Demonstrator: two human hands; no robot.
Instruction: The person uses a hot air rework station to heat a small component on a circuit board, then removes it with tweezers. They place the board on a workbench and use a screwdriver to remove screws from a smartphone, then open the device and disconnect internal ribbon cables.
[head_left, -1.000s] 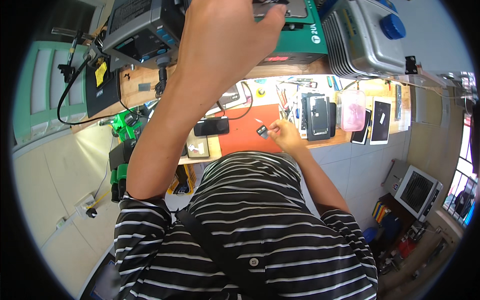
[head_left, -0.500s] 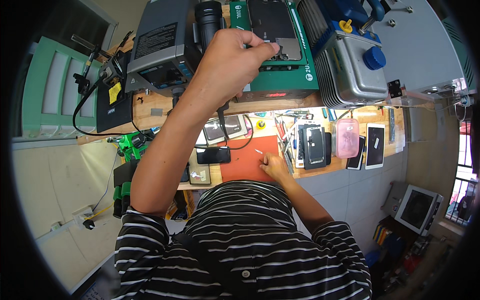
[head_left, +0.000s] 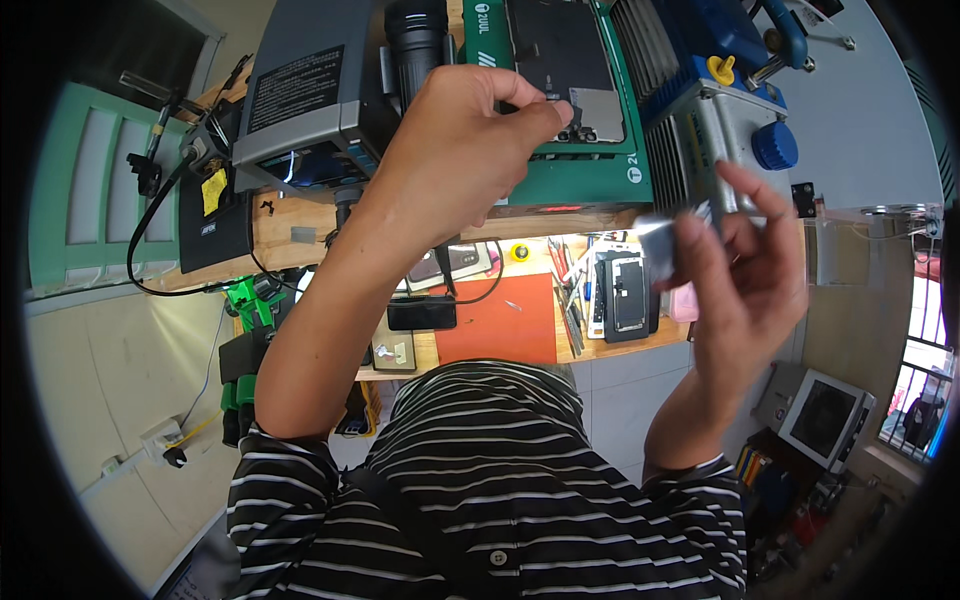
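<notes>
A dark phone screen panel (head_left: 562, 52) with a silver lower part lies on a green box-shaped heating station (head_left: 600, 178) at the far middle. My left hand (head_left: 490, 135) reaches up to the panel's lower end, thumb and forefinger pinched together. What sits between those fingertips is too small to make out. Off to the right, my right hand (head_left: 745, 265) is raised in front of a metal-and-blue machine. It grips a small, flat, silvery piece (head_left: 660, 248), smeared by motion, with the forefinger lifted away.
A grey boxy device (head_left: 310, 100) and a black cylinder (head_left: 416, 60) stand left of the station. Below lies an orange mat (head_left: 505, 335), with a black phone (head_left: 422, 313) beside it, tweezers, and stacked screens (head_left: 627, 295). The pump-like machine (head_left: 720, 130) stands at right.
My right hand has risen from the orange mat to the upper right and now has a silvery piece in it. My left hand stays pinched at the panel's lower end.
</notes>
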